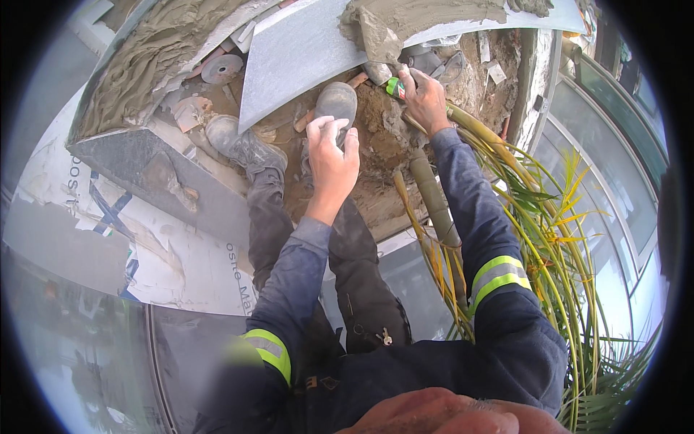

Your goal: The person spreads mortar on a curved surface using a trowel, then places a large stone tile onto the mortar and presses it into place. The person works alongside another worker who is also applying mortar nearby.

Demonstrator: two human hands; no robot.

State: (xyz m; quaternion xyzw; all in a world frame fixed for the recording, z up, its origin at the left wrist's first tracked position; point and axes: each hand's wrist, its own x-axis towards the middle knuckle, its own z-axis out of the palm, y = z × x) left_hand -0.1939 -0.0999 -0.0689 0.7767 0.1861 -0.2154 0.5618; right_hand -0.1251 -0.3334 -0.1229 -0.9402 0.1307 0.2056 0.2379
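My right hand reaches forward over the soil with its fingers bent round a small plastic bottle. The bottle shows bright green with a bit of red and white; the rest of it is hidden under the hand. My left hand hovers above my legs, next to the toe of one boot. Its fingers are loosely curled and apart, dusted with pale powder, and nothing is in them. Beyond the right hand, wet grey mortar hangs over the edge of a pale stone slab.
Thick mortar coats the wall top at the left, near a cutting disc and rubble. A trowel lies on the grey slab. Bent palm stems crowd my right arm. Glass panels stand at the right.
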